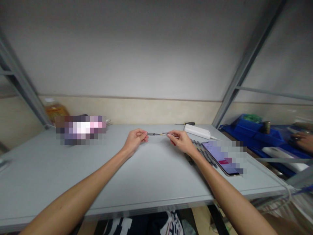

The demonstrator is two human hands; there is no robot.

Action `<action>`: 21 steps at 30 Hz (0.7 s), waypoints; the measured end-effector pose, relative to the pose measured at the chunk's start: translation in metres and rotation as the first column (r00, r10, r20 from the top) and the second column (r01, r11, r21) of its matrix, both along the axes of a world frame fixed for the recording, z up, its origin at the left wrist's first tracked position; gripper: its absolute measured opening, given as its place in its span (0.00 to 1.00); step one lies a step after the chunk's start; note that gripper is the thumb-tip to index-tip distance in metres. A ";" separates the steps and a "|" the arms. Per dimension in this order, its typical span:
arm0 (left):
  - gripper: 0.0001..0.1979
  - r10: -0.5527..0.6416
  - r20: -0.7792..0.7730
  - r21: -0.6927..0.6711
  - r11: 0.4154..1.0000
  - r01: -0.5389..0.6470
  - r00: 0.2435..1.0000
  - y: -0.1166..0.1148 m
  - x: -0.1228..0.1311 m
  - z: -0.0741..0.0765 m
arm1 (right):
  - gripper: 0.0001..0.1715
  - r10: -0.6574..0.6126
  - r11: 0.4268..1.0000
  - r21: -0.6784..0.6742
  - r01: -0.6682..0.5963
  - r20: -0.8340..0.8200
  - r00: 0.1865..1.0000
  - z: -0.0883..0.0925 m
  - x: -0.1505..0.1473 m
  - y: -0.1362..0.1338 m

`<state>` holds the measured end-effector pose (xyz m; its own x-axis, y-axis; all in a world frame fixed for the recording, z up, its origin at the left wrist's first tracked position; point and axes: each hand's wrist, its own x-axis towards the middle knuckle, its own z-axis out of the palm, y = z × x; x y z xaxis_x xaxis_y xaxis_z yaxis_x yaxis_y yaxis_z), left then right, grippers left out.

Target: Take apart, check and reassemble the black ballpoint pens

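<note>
Above the middle of the table, my left hand pinches the rear of a slim grey pen, which lies level and points to the right. At its right end the pen narrows to a thin, yellowish tip. My right hand has its fingers closed at that tip, around a thin metallic piece whose exact kind is too small to make out. Several similar dark grey pens lie side by side on the table, partly behind my right forearm.
A phone with a lit screen lies right of the pens. Behind are a white power strip with a cable and a screwdriver. A bottle stands back left, beside a blurred-out object. Beyond the metal frame, another person's hand is near blue bins.
</note>
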<state>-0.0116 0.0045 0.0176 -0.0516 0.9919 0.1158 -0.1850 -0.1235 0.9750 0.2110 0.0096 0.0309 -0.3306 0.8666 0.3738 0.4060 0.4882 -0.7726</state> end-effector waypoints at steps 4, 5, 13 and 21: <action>0.14 -0.011 0.048 -0.061 0.998 0.014 0.999 0.000 0.000 0.003 | 0.19 -0.065 0.988 0.143 0.054 0.072 0.995 0.002 -0.001 -0.002; 0.13 -0.011 0.065 -0.077 0.997 0.016 0.998 0.000 0.000 0.003 | 0.20 -0.071 0.982 0.178 0.056 0.080 0.994 0.002 -0.001 -0.002; 0.14 -0.058 0.006 -0.062 0.996 0.058 0.998 0.001 -0.001 -0.001 | 0.14 -0.086 0.980 0.190 0.060 0.130 0.988 0.001 -0.002 -0.002; 0.10 0.078 -0.239 0.220 0.975 -0.024 0.968 -0.001 -0.002 0.001 | 0.21 0.041 0.986 -0.159 -0.046 -0.038 0.998 0.000 -0.003 -0.001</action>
